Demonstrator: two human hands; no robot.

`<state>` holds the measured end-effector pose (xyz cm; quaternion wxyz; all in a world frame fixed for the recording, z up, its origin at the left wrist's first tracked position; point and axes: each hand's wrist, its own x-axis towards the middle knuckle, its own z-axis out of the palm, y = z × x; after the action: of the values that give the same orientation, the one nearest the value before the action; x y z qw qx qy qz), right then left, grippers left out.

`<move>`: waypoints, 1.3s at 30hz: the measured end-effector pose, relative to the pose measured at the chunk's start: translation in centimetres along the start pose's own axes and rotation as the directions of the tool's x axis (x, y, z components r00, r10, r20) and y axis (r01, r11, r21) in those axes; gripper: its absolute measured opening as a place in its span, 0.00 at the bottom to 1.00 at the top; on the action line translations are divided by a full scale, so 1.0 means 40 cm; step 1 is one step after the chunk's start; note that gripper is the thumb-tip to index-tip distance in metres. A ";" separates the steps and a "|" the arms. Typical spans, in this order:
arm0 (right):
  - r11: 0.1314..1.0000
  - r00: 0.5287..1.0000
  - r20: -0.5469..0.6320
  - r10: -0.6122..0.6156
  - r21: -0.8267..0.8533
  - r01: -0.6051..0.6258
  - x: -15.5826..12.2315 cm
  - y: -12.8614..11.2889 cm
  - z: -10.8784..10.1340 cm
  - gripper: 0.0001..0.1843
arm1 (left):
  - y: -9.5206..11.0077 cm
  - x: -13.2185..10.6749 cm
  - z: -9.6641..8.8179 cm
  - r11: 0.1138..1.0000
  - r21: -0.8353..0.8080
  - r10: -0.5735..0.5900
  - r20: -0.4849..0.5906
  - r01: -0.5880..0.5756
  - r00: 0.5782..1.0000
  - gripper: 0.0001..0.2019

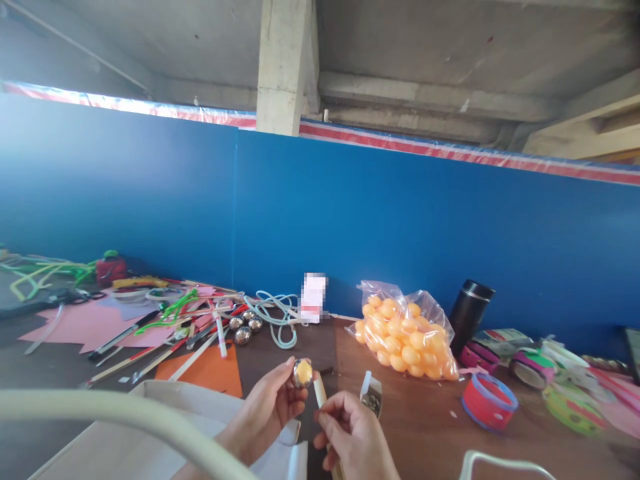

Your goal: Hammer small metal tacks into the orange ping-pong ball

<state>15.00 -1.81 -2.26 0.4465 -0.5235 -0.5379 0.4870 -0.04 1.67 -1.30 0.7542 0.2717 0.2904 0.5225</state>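
Note:
My left hand [267,410] is closed around a small round ball [303,373], shiny with an orange-yellow face, held at the fingertips above the wooden table [430,427]. My right hand [350,433] sits just right of it, fingers pinched on a thin pale stick [319,392] whose tip points up beside the ball. A small open box [371,395] of tiny dark pieces stands right behind my right hand.
A clear bag of orange balls [403,337] lies at the back, a black flask [470,315] to its right, tape rolls [487,401] nearby. Left are metal balls [243,328], straws, sticks, cord [277,313] and coloured paper [210,370]. A blue wall [350,220] closes the back.

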 end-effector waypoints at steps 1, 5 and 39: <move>0.998 1.000 0.010 -0.006 0.059 0.006 0.000 -0.003 -0.002 0.15 | -0.001 0.000 0.001 1.000 -0.009 -0.009 0.000 0.009 1.000 0.15; 0.983 0.999 0.048 -0.020 0.185 0.011 -0.002 -0.017 -0.014 0.18 | -0.001 -0.002 0.004 0.999 -0.032 -0.041 -0.004 0.041 0.999 0.15; 0.876 0.996 0.076 0.047 0.476 -0.077 0.009 -0.003 -0.020 0.15 | -0.018 -0.029 0.032 0.979 0.198 -0.086 0.147 0.056 0.985 0.12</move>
<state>15.78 -1.42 -2.06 0.5290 -0.3988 -0.3978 0.6348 1.01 0.23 -0.77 0.7627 0.3730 0.2898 0.4417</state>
